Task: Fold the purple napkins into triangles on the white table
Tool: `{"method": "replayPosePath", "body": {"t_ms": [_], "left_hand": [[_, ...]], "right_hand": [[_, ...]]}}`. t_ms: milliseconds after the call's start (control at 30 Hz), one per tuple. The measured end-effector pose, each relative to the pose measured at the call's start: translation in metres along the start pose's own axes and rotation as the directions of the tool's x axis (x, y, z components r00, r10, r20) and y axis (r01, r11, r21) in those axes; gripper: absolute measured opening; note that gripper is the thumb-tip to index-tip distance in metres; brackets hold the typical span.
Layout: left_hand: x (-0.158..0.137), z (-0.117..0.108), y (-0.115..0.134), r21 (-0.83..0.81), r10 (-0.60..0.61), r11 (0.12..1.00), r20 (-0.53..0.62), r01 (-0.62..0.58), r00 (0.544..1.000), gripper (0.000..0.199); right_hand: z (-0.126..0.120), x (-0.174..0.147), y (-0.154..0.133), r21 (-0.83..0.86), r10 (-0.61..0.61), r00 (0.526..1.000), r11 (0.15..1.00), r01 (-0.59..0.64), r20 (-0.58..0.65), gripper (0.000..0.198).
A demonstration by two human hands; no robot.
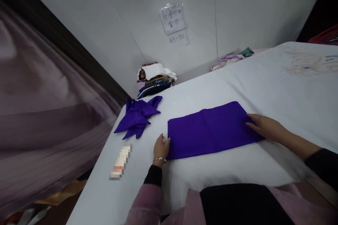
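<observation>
A folded purple napkin (211, 130) lies as a flat, layered rectangle on a white-covered table (206, 174). At its left edge is my left hand (161, 148), fingers apart, with the thumb touching the cloth near the lower left corner. My right hand (264, 126) rests at the right edge; its thumb and fingertips are spread and lie on the cloth, while the other fingers are partly hidden. To the left sits a second purple napkin (137, 114), shaped into several pointed folds.
A pixelated strip-like item (121, 161) lies left of my left hand. Stacked folded cloths (155, 79) stand against the wall, with more crumpled cloth (228, 60) farther right. A draped curtain (52, 112) hangs along the table's left side. Handwritten signs (173, 19) are on the wall.
</observation>
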State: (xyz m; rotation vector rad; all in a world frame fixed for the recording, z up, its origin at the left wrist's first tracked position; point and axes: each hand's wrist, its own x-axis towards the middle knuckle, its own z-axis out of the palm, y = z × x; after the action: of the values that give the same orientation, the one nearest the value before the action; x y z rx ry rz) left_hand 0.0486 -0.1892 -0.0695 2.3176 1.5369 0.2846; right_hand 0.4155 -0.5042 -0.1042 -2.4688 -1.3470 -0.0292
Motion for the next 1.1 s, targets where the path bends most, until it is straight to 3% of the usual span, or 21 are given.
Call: {"method": "replayPosePath", "body": {"t_ms": [133, 200, 300, 400, 533, 633, 800, 967, 1100], "left_hand": [[0.014, 0.009, 0.014, -0.106, -0.108, 0.988, 0.058, 0.114, 0.992, 0.046], [0.015, 0.01, 0.016, -0.14, -0.099, 0.984, 0.114, 0.114, 0.989, 0.031], [0.01, 0.007, 0.009, -0.1, -0.079, 0.991, 0.064, 0.085, 0.995, 0.019], [0.004, 0.004, -0.002, -0.011, -0.091, 0.996, 0.014, 0.092, 0.996, 0.019], [0.004, 0.002, -0.013, -0.053, -0.097, 0.994, 0.067, 0.101, 0.993, 0.02], [0.009, 0.001, -0.013, -0.09, -0.127, 0.987, 0.09, 0.135, 0.988, 0.02], [0.01, 0.001, -0.01, -0.05, -0.092, 0.994, 0.06, 0.095, 0.994, 0.017], [0.01, -0.002, -0.014, -0.078, -0.102, 0.992, 0.029, 0.104, 0.994, 0.019], [0.014, -0.003, -0.015, -0.101, -0.116, 0.988, -0.017, 0.113, 0.993, 0.016]], "right_hand": [[0.011, 0.021, -0.006, -0.103, 0.058, 0.998, 0.993, -0.056, 0.01, 0.053], [0.014, 0.025, -0.01, -0.099, 0.088, 0.996, 0.991, -0.086, 0.019, 0.052], [0.014, 0.022, -0.01, -0.042, 0.128, 0.992, 0.991, -0.127, 0.019, 0.05], [0.012, 0.014, -0.006, 0.013, 0.156, 0.987, 0.988, -0.156, 0.026, 0.05], [0.007, 0.009, -0.003, 0.086, 0.205, 0.978, 0.975, -0.207, 0.033, 0.049], [0.004, 0.013, -0.006, 0.088, 0.236, 0.971, 0.967, -0.239, 0.044, 0.055], [0.008, 0.02, -0.012, 0.052, 0.157, 0.986, 0.986, -0.16, 0.06, 0.049], [0.003, 0.024, -0.013, 0.05, 0.27, 0.959, 0.96, -0.275, 0.082, 0.044], [-0.004, 0.041, -0.011, 0.056, 0.258, 0.963, 0.964, -0.262, 0.073, 0.041]]}}
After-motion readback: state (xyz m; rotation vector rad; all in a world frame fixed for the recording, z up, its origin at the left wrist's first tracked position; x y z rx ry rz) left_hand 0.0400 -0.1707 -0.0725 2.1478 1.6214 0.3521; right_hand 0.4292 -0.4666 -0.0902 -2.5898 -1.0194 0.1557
